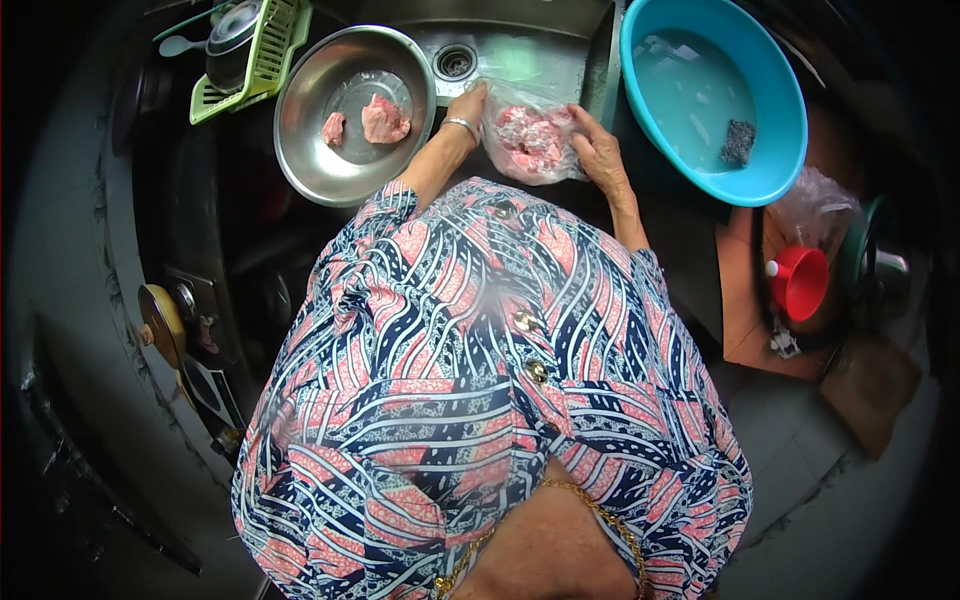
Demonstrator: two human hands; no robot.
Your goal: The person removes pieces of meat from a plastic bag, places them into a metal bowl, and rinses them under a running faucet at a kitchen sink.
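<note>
Between my hands is a clear plastic bag (534, 142) with pieces of pink raw meat inside, held at the front edge of the sink. My left hand (469, 106), with a bangle at its wrist, grips the bag's left side. On the right side of the bag, my right hand (598, 148) has hold of the plastic with thumb and fingers. A wide stainless steel basin (304, 146) stands to the left of my left hand. In it lie a large chunk of raw meat (385, 120) and a smaller meat piece (333, 129), set apart from each other.
Behind the bag is the stainless steel sink (525, 56) with its drain (454, 61). A blue plastic tub (787, 150) on the right contains cloudy water and a dark scouring pad (738, 142). A green dish rack (270, 56) stands at upper left. Further right is a red plastic cup (804, 283).
</note>
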